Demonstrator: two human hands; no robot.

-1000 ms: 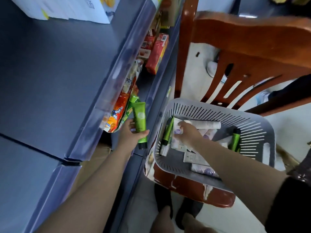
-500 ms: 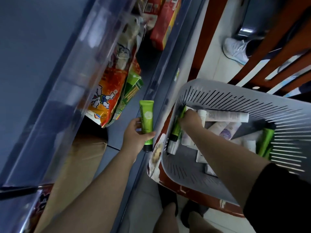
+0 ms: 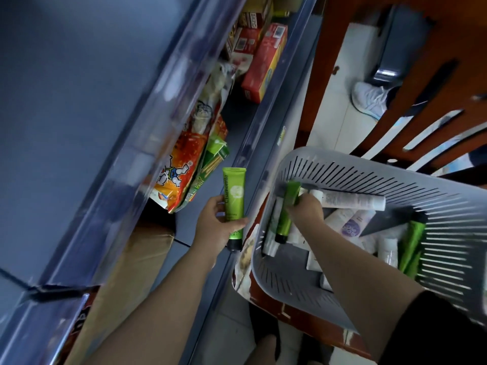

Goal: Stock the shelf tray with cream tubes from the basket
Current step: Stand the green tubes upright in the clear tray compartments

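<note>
Green cream tube (image 3: 233, 204) gripped in left hand (image 3: 216, 222) awaits shelving; right hand (image 3: 307, 210) fingers pinch another tube (image 3: 286, 210) inside the basket (image 3: 369, 164), lifting next.

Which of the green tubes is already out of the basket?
The green tube held in the left hand by the shelf. The other green tubes are over or inside the basket, one in the right hand.

Left hand (image 3: 220, 224): bare forearm extended forward, fingers and thumb curled in a grip. Right hand (image 3: 307, 210): forearm reaching forward, black sleeve at upper arm, fingers curled, gripping.
</note>
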